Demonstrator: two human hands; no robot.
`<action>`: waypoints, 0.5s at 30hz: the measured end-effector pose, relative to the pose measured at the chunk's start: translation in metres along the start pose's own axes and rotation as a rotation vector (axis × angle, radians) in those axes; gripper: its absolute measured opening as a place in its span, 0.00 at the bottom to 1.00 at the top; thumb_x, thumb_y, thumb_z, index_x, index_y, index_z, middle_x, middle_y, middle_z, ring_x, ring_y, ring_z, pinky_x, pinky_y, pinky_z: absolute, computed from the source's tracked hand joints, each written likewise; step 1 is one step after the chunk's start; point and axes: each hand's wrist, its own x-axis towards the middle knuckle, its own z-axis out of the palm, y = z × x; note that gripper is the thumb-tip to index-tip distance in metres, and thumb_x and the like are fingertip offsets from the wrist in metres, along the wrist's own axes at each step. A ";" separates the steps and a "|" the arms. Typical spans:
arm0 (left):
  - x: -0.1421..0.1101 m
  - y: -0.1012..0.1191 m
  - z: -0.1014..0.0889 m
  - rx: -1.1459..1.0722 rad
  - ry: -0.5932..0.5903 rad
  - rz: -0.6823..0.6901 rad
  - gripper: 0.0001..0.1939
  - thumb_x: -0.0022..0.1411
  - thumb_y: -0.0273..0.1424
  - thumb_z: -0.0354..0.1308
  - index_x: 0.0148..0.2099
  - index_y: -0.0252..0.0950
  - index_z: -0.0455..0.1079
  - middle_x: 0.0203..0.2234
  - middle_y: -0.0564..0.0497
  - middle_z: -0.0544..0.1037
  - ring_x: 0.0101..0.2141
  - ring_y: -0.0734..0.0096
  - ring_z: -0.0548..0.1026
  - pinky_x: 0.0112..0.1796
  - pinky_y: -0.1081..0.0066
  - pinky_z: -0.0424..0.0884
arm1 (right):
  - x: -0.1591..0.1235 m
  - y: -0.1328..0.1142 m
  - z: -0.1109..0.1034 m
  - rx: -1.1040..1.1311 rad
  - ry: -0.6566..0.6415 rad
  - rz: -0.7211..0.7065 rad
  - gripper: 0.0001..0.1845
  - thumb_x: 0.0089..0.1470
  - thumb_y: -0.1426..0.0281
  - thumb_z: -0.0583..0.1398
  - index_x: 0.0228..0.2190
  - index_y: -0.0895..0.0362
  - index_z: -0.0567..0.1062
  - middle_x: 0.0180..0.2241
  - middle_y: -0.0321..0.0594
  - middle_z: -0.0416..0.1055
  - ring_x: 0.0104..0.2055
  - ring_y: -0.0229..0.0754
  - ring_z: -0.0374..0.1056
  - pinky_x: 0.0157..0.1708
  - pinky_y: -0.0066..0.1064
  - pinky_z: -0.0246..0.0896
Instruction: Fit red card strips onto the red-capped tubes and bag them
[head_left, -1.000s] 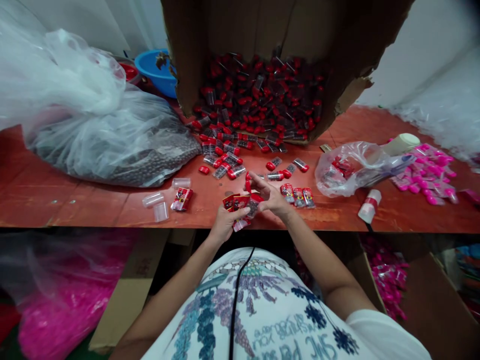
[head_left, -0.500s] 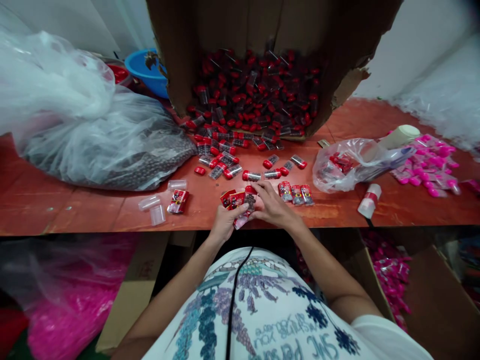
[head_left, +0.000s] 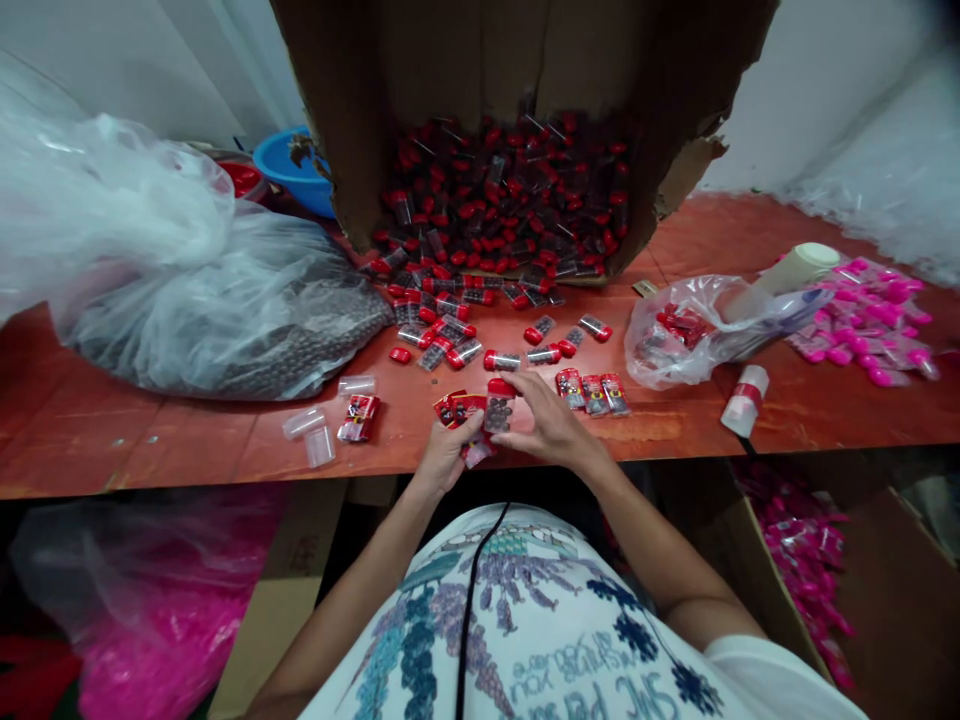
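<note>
My right hand (head_left: 546, 418) grips a clear bottle with a red cap (head_left: 499, 408), full of dark beads, between thumb and fingers. Close beside it, my left hand (head_left: 445, 446) is closed on a fan of red printed labels (head_left: 459, 408). To the right of my hands lie three bottles with labels (head_left: 592, 392) in a row. On the left sits a small stack of red labels (head_left: 358, 417), with several clear empty tubes (head_left: 319, 446) around it. Capped bottles of beads (head_left: 502, 360) are scattered just beyond my hands.
A torn cardboard box (head_left: 682, 180) on its side holds many red-capped bottles. A big plastic bag of dark beads (head_left: 285, 320) fills the left. To the right are a clear bag (head_left: 652, 350), a white roll (head_left: 746, 400) and pink-capped tubes (head_left: 862, 320). The table edge (head_left: 247, 488) runs before me.
My right hand has drawn the bottle slightly away from the labels, so it now stands upright and in fuller view. My left hand still holds the labels. The camera view has shifted slightly.
</note>
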 end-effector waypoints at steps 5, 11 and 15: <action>0.006 -0.001 0.004 0.018 0.058 -0.014 0.14 0.43 0.32 0.70 0.32 0.31 0.72 0.23 0.50 0.78 0.21 0.71 0.75 0.24 0.71 0.74 | 0.002 0.007 0.001 -0.030 0.084 0.065 0.42 0.46 0.65 0.65 0.59 0.52 0.54 0.57 0.47 0.59 0.60 0.50 0.55 0.60 0.48 0.49; 0.013 0.003 0.008 0.010 0.076 0.015 0.16 0.42 0.33 0.71 0.30 0.32 0.69 0.21 0.53 0.77 0.20 0.72 0.74 0.22 0.72 0.73 | -0.003 0.007 0.008 0.001 0.122 0.063 0.43 0.45 0.66 0.66 0.59 0.53 0.54 0.56 0.47 0.60 0.59 0.49 0.57 0.58 0.44 0.54; 0.014 0.005 0.014 0.067 0.044 -0.019 0.16 0.43 0.34 0.70 0.32 0.32 0.69 0.22 0.51 0.77 0.20 0.71 0.74 0.21 0.73 0.72 | -0.003 0.004 0.005 -0.009 0.126 0.026 0.42 0.45 0.68 0.65 0.58 0.53 0.55 0.55 0.47 0.60 0.58 0.49 0.57 0.57 0.45 0.54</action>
